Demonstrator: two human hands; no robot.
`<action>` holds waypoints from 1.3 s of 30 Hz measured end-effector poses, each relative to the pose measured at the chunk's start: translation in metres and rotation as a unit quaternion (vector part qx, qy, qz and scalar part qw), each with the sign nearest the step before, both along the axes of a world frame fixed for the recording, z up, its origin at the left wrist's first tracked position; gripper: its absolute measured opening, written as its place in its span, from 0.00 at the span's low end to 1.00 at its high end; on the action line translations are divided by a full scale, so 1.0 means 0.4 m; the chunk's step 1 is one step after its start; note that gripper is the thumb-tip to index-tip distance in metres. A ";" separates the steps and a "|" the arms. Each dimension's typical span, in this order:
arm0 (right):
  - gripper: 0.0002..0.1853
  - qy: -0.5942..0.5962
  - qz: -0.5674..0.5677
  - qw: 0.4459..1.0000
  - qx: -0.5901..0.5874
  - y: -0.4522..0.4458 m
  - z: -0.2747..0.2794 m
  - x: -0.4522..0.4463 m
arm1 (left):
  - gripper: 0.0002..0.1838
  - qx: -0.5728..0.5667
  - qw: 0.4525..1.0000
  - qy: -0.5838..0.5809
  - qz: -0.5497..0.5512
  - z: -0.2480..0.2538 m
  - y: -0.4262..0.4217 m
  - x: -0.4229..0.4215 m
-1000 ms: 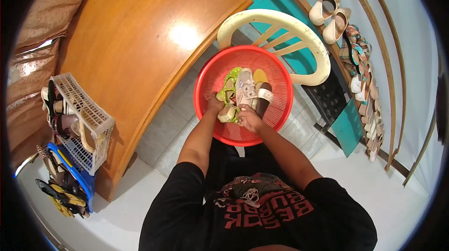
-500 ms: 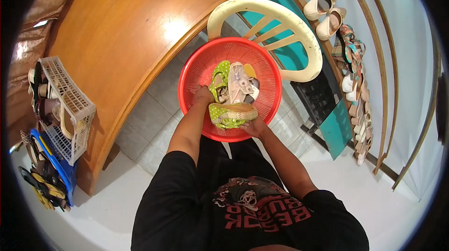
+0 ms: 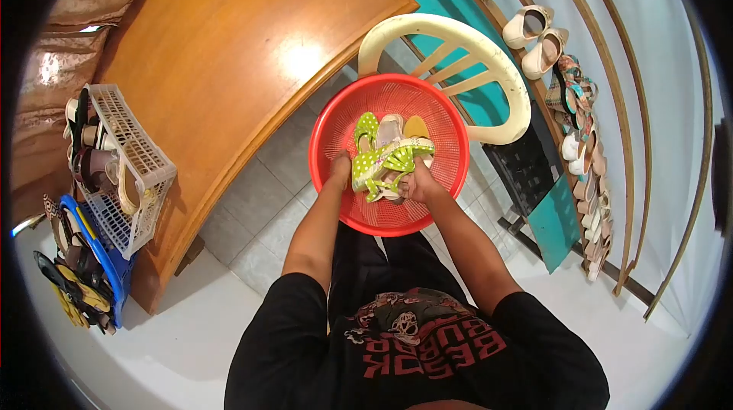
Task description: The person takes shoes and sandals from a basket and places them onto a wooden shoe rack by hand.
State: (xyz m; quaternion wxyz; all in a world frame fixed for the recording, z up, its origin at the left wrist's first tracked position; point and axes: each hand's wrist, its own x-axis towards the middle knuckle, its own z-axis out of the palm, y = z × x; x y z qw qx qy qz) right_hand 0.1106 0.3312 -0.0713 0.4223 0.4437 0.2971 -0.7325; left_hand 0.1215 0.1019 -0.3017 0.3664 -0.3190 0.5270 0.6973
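Observation:
A red plastic basket [image 3: 327, 198] sits in front of me with several shoes in it. My right hand [image 3: 419, 181] is closed around one end of a green sandal [image 3: 382, 166] with white polka dots, its straps facing up. At the sandal's other end is my left hand [image 3: 341, 168], inside the basket's left side; its fingers are mostly hidden. Behind that sandal lies a second green polka-dot sandal [image 3: 366, 129]. Beside it are a pale shoe [image 3: 391, 127] and a shoe with a tan-yellow part [image 3: 416, 127], both partly covered.
A cream plastic chair [image 3: 521, 104] stands beyond the basket, near a wooden table [image 3: 229, 66]. At left, a white crate [image 3: 145, 173] and a blue crate [image 3: 118, 288] hold shoes. On the right, a wooden rack [image 3: 603, 20] carries cream shoes [image 3: 544, 53] and several others.
The held green sandal has turned from showing its sole edge to showing its straps, and has risen over the other shoes. The left hand has come nearer to it.

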 end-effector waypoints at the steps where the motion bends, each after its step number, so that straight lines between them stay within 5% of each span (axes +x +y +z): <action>1: 0.28 -0.041 0.016 0.998 0.047 -0.009 0.003 -0.005 | 0.36 0.115 0.980 -0.013 0.164 0.017 -0.024 -0.034; 2: 0.28 -0.042 0.017 0.998 0.046 -0.025 0.002 -0.013 | 0.36 0.114 0.980 -0.014 0.165 0.051 0.011 0.009; 4: 0.30 -0.091 -0.004 0.990 0.112 -0.055 -0.020 -0.024 | 0.49 0.050 0.988 0.139 0.036 0.398 0.046 -0.108; 5: 0.28 -0.074 -0.001 0.993 0.091 -0.054 -0.065 -0.020 | 0.49 0.047 0.989 0.138 0.037 0.463 0.046 -0.104; 6: 0.28 -0.074 -0.001 0.993 0.088 -0.055 -0.060 -0.027 | 0.52 -0.148 0.944 0.247 -0.160 0.512 0.040 -0.089; 7: 0.27 -0.045 0.024 0.995 0.082 -0.056 -0.040 -0.039 | 0.56 -0.329 0.814 0.334 -0.343 0.535 0.027 -0.079; 11: 0.28 0.010 0.124 0.990 0.073 -0.072 -0.001 -0.086 | 0.59 -0.257 0.848 0.209 -0.414 0.560 -0.031 -0.087; 14: 0.33 0.049 0.225 0.973 0.012 -0.043 0.018 -0.113 | 0.58 -0.246 0.844 0.194 -0.435 0.630 -0.055 -0.109; 18: 0.40 0.119 0.168 0.978 -0.043 -0.062 0.049 -0.131 | 0.55 -0.178 0.893 0.169 -0.377 0.621 -0.122 -0.101; 20: 0.40 0.148 0.024 0.987 -0.052 -0.089 0.037 -0.117 | 0.50 -0.137 0.913 0.153 -0.351 0.668 -0.144 -0.087; 21: 0.38 0.151 0.040 0.984 -0.084 -0.109 0.057 -0.117 | 0.47 -0.065 0.932 0.025 -0.355 0.778 -0.150 -0.123; 22: 0.32 0.140 0.106 0.980 -0.092 -0.123 0.064 -0.119 | 0.47 -0.064 0.927 0.019 -0.370 0.752 -0.159 -0.097; 24: 0.26 0.151 0.213 0.961 -0.093 -0.159 -0.156 -0.065 | 0.45 -0.067 0.949 0.156 -0.266 0.684 -0.184 -0.046; 25: 0.28 0.264 0.139 0.955 -0.009 -0.187 -0.109 -0.028 | 0.43 -0.071 0.957 0.122 -0.252 0.718 -0.193 -0.043; 26: 0.34 0.429 0.357 0.811 0.174 -0.201 -0.215 -0.015 | 0.43 -0.075 0.954 0.127 -0.260 0.744 -0.200 -0.048; 28: 0.40 0.376 0.504 0.671 0.393 -0.237 -0.183 0.017 | 0.42 0.015 0.980 0.014 -0.198 0.781 -0.218 -0.052; 30: 0.43 0.284 0.526 0.681 0.422 -0.280 -0.190 0.018 | 0.42 0.001 0.977 -0.004 -0.213 0.785 -0.243 -0.049; 32: 0.45 0.158 0.540 0.692 0.452 -0.307 -0.156 -0.007 | 0.42 -0.002 0.965 0.126 -0.232 0.761 -0.266 -0.037; 35: 0.44 0.197 0.506 0.678 0.496 -0.305 -0.173 0.012 | 0.43 0.041 0.965 0.097 -0.239 0.769 -0.295 -0.053; 39: 0.40 0.254 0.541 0.692 0.405 -0.239 -0.253 0.015 | 0.44 0.059 0.967 0.085 -0.232 0.761 -0.306 -0.020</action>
